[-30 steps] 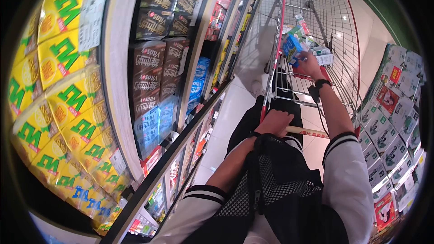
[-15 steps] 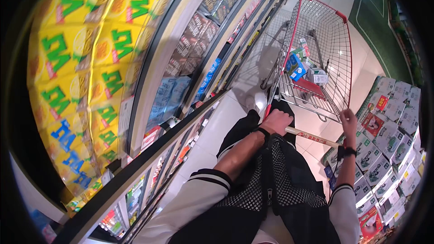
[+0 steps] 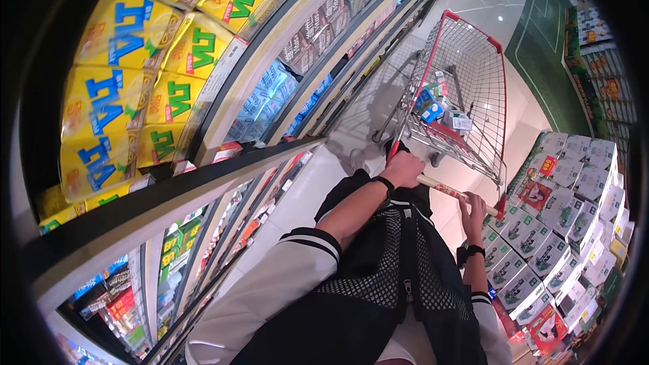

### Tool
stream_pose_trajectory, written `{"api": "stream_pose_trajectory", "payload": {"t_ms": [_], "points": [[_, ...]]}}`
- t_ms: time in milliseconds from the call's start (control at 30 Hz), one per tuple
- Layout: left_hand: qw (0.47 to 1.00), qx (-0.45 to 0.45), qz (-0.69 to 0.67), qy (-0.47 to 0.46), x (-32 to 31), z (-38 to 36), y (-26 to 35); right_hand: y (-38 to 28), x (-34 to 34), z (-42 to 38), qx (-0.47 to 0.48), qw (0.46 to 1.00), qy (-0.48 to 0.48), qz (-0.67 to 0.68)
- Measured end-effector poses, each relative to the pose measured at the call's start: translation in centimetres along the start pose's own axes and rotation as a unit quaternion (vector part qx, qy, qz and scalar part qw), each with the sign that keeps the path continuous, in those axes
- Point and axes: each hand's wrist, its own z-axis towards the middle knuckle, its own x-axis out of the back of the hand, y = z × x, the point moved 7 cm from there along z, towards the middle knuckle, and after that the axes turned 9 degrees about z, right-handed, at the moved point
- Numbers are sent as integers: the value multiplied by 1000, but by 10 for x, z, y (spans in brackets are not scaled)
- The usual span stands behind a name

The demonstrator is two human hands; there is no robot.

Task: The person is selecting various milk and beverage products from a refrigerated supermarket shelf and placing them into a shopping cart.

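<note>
- Apparent step: handling the cart [image 3: 495,44], just ahead, with packs [image 3: 428,106] inside.
- Left hand [image 3: 404,169] clenched around the handle [image 3: 439,188]; right hand [image 3: 472,211] touching it, grip unclear.
- Steering calls for 2 firm holds.

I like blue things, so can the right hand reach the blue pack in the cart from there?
Probably yes, by stretching forward: the right hand is at the handle, the cart is open on top, and nothing seems to cover the blue pack.
</note>
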Motion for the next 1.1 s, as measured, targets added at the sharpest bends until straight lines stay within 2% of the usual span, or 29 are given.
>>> {"api": "stream_pose_trajectory", "payload": {"t_ms": [67,167,267,300,367,500,567,700,767,833,900,1000,1100], "points": [[1000,-7,10,9,-1,-9,1,-1,2,-7,6,1000,-22,14],[1000,-6,10,9,-4,-25,5,-7,6,-18,30,997,-56,-37],[1000,16,4,8,-6,-42,7,30,-14,-20,-28,990,-113,-75],[1000,26,1,11,-7,-47,8,32,-16,-19,-22,991,-113,-74],[999,38,1,11,-11,-59,8,50,-25,-22,-113,979,-169,-32],[998,52,14,20,-19,-78,8,34,-34,-27,-69,959,-249,-114],[996,82,19,-14,-23,-90,10,28,-37,-35,-64,957,-268,-89],[995,92,30,-34,-46,-95,9,30,-44,-45,-58,964,-247,-82],[992,110,48,-34,-38,-107,9,23,-42,-50,-58,965,-244,-77],[990,115,63,-58,-35,-110,13,32,-48,-55,-54,971,-229,-44],[986,116,71,-96,-43,-108,11,30,-47,-59,-35,984,-173,-30],[976,129,83,-152,-44,-110,13,29,-45,-67,-43,987,-154,-9],[977,145,77,-139,-46,-116,15,29,-47,-74,-46,988,-147,2]]}}
